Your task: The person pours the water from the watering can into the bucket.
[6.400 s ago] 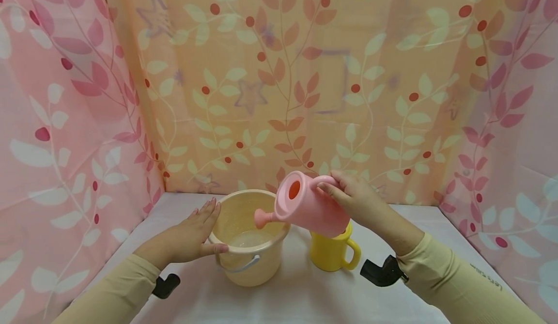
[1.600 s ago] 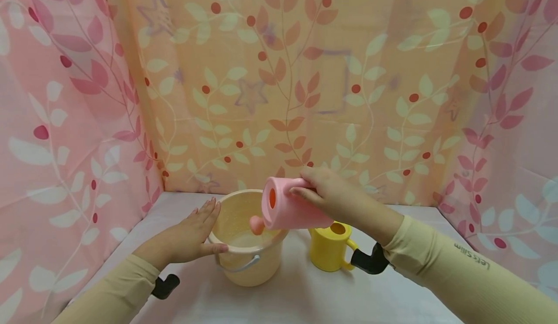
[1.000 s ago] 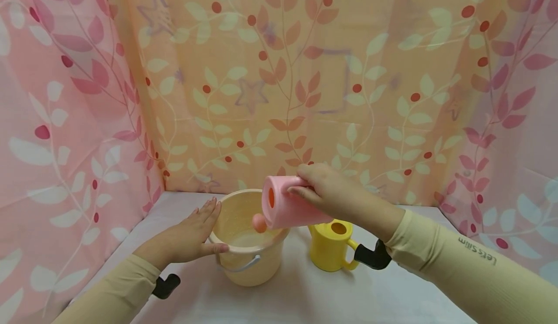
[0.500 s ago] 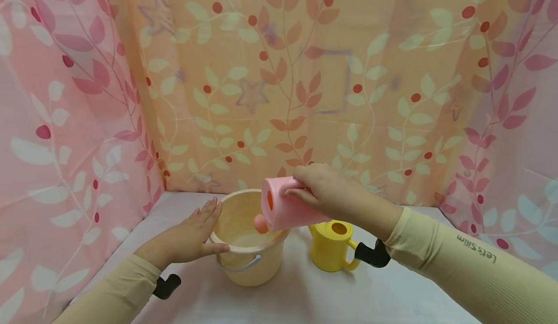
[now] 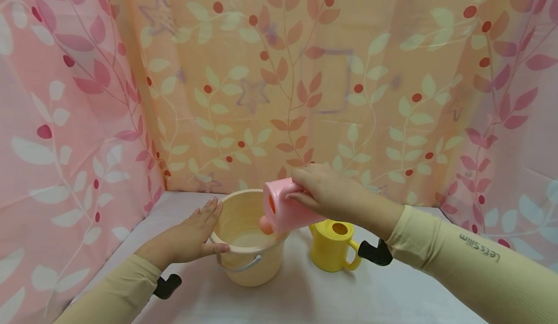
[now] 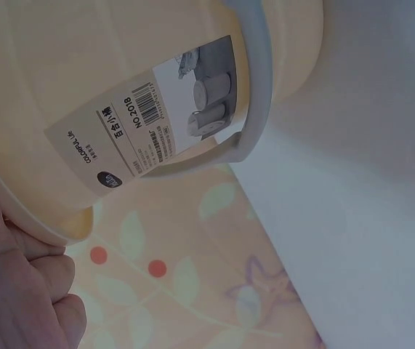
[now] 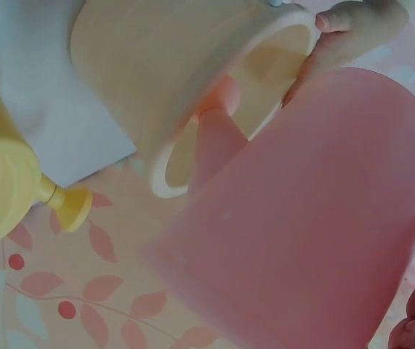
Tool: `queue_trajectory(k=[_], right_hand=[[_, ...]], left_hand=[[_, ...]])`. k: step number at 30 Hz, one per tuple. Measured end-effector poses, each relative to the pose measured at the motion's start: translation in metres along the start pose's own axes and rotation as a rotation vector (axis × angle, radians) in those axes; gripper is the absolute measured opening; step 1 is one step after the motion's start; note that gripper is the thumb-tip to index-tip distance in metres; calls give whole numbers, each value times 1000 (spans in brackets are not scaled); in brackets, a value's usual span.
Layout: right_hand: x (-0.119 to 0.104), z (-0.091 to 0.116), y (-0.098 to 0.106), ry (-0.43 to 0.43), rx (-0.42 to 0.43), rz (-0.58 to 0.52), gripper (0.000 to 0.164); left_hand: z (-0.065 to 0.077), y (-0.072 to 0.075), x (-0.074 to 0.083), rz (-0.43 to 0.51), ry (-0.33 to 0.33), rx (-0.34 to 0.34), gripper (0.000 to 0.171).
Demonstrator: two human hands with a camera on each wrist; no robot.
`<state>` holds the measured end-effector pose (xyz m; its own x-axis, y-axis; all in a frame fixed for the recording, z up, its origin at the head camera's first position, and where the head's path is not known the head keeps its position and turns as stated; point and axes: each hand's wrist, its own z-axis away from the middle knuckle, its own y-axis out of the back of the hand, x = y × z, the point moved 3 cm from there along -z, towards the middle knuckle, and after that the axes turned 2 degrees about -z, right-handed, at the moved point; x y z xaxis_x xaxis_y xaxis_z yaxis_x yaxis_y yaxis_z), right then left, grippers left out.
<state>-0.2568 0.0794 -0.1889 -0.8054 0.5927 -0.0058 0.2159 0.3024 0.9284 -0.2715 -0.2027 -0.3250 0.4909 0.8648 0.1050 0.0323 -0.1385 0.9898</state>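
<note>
My right hand [image 5: 324,188] grips the handle of a pink watering can [image 5: 292,210], tilted steeply toward the left. Its sprinkler spout [image 7: 222,94] reaches inside the mouth of a cream bucket [image 5: 253,266]. Pale liquid lies at the bucket's bottom; whether any flows from the spout I cannot tell. Fingers spread and fairly straight, my left hand [image 5: 187,237] rests against the bucket's left rim, the thumb laid on the front rim. In the left wrist view the bucket's side carries a printed label [image 6: 149,109] beside its grey handle [image 6: 258,80].
A yellow watering can [image 5: 331,249] stands upright just right of the bucket, below my right wrist. The white tabletop [image 5: 296,300] is bordered by patterned curtains [image 5: 244,120] at the back and both sides. A black wrist mount [image 5: 376,252] hangs beside the yellow can's handle.
Since the earliest frame, the pink watering can has shifted left over the bucket and tipped further. Within the last second its spout moved slightly right. My left hand and the bucket stay put.
</note>
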Motion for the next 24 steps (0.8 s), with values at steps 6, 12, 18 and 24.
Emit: queue_trajectory(k=[6,12,18,24], right_hand=[[0,2,2,6,-5,26,24],[-2,4,3,28,7,40,22],[-3,6,3,95,48,58,25],[-1,7,1,134,57,71,25]], left_hand=[[-1,-1,-1,-9,8,3,111],[-2,-3,-2,-13,13,8,111],[-2,-4,-2,-13,13,10,112],[-1,-3,-1,-13,10,14,111]])
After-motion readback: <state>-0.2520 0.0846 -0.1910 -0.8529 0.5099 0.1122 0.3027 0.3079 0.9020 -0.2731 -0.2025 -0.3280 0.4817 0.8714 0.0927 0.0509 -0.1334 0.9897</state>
